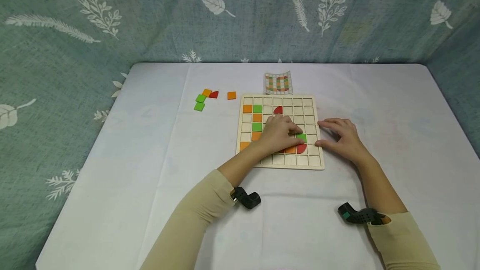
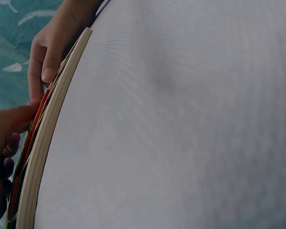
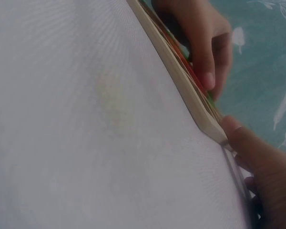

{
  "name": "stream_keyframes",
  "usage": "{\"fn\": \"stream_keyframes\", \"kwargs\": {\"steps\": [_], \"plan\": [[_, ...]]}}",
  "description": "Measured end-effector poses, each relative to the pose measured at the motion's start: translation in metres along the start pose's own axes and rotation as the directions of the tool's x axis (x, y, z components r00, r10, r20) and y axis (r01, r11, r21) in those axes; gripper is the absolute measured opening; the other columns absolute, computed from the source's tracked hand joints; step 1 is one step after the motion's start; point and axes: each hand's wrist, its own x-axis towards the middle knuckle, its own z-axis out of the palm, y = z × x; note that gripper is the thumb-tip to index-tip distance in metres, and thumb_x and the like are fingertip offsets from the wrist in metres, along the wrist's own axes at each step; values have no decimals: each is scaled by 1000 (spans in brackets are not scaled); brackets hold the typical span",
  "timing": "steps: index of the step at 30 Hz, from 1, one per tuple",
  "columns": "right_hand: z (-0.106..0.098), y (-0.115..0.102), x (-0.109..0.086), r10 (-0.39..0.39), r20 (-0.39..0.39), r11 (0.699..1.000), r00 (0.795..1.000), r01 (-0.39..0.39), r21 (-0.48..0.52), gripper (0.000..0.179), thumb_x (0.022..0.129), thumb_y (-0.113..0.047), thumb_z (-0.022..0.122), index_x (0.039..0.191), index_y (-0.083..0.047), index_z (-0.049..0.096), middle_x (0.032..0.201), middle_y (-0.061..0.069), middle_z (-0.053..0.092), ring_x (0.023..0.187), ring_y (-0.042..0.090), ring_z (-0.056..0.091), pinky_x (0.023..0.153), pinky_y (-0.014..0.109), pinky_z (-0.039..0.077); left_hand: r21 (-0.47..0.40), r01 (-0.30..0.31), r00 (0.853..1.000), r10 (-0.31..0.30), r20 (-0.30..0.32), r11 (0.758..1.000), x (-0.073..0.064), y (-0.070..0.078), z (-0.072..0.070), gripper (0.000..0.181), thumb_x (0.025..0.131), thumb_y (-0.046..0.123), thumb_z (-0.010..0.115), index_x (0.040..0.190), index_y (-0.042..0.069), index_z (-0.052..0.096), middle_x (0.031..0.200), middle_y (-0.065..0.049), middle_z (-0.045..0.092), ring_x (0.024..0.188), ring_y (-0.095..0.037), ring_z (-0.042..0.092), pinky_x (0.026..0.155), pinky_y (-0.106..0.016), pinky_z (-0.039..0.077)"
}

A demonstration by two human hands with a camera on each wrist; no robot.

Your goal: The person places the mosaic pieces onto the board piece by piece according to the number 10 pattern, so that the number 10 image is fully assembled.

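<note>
A wooden grid board (image 1: 319,167) lies on the table, partly filled with orange and green square tiles and red quarter-round tiles. Over its middle reaches my left hand (image 1: 278,133), its thumb and index finger pinching a green square tile (image 1: 301,138) at a cell near the right side. Just below that tile sits a red quarter-round tile (image 1: 301,148). My right hand (image 1: 346,141) rests against the board's right edge, thumb and fingers spread apart and touching the rim. Some tiles under my left hand are hidden.
Left of the board lie loose tiles: two green squares (image 1: 199,106), an orange square (image 1: 207,92), a red quarter-round (image 1: 214,94) and a separate orange square (image 1: 231,95). A printed pattern card (image 1: 278,83) stands behind the board. A leaf-patterned curtain (image 1: 240,20) hangs beyond the table.
</note>
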Motion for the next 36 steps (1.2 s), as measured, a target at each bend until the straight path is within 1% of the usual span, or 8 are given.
{"fn": "stream_keyframes", "kwargs": {"steps": [4,9,13,16,20,27,31,36], "plan": [[0,-1,0,7,2,1000,1000,-7,-3,58,71,-17,82,123,-3,60,123,19,54,115,38,38,96,57,21,-16,6,1000,-6,-9,1000,-1,-1,0,34,81,52,67,106,29,73,98,9,61,98,-13,49,85,-31,34],[0,-3,0,5,-4,1000,1000,-5,-3,58,70,-16,82,122,-2,61,122,19,55,116,38,39,97,57,21,-89,-1,998,-5,-68,996,-4,-9,-4,34,78,48,73,104,25,74,96,7,63,95,-14,50,85,-33,35],[0,-4,0,9,-6,1000,1000,-9,-5,58,70,-17,83,122,-2,61,122,19,55,116,38,38,97,57,21,-175,27,994,-45,-97,984,-8,-19,-9,33,77,43,75,103,23,74,92,6,63,89,-13,48,82,-32,35],[0,-4,0,3,-8,1000,1000,-3,-2,58,69,-17,83,121,-2,61,122,20,55,116,39,38,97,57,20,-202,46,990,-71,-120,978,-12,-28,-14,32,78,42,75,103,22,74,87,4,62,84,-15,47,80,-33,35],[0,-3,0,-9,-14,1000,1000,9,-1,58,69,-16,83,121,-1,61,121,21,54,116,40,38,97,58,20,-232,76,983,-112,-144,970,-16,-40,-22,32,79,41,75,103,20,74,85,3,59,85,-15,48,84,-37,35],[0,-4,-1,-6,-18,1000,1000,6,1,58,69,-16,83,121,-1,61,121,21,54,115,39,38,96,57,20,-246,109,970,-157,-187,963,-22,-63,-37,35,78,40,75,105,18,74,83,2,58,83,-16,45,78,-36,31],[0,-4,-1,2,-16,1000,1000,-2,-1,58,69,-15,83,121,-1,61,121,21,54,116,39,38,96,56,20,-252,154,957,-207,-204,956,-24,-78,-45,36,79,39,75,107,17,73,87,1,59,87,-19,44,82,-37,30],[0,-4,-1,7,-13,1000,1000,-7,-7,58,69,-15,83,121,-2,61,121,20,54,115,39,39,96,56,21,-246,227,934,-282,-218,942,-28,-98,-55,39,80,38,74,111,16,71,91,1,60,95,-21,45,87,-39,30]]}}
